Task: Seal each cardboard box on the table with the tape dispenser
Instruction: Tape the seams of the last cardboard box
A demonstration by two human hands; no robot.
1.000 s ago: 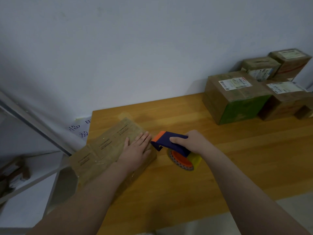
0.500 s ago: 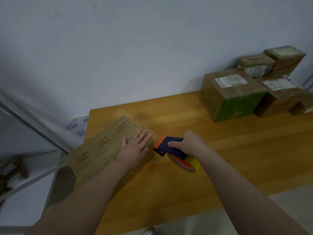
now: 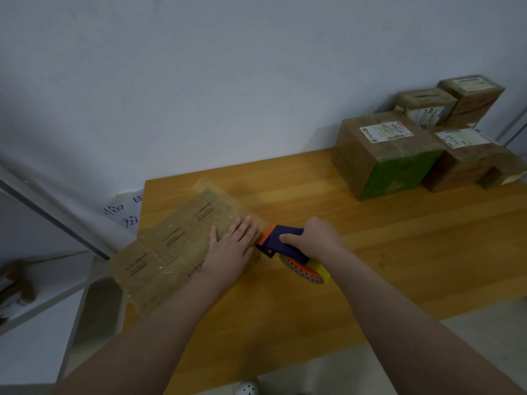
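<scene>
A long flat cardboard box (image 3: 171,246) lies at the left end of the wooden table (image 3: 399,252), its near end hanging over the table's left edge. Clear tape shines along its top. My left hand (image 3: 231,252) presses flat on the box's right end with straight fingers. My right hand (image 3: 316,240) grips the handle of the tape dispenser (image 3: 288,249), blue with an orange front and a yellow-orange tape roll. The dispenser's front touches the box's right end, just beside my left fingertips.
Several labelled cardboard boxes (image 3: 382,155) are stacked at the table's far right against the wall. A metal shelf frame (image 3: 51,212) stands left of the table, and a paper sign (image 3: 125,212) hangs behind the table's corner. A white shoe (image 3: 248,387) shows below.
The dispenser in my right hand has dropped slightly lower against the box's right end. My left hand stays flat on the box. The view has shifted a little.
</scene>
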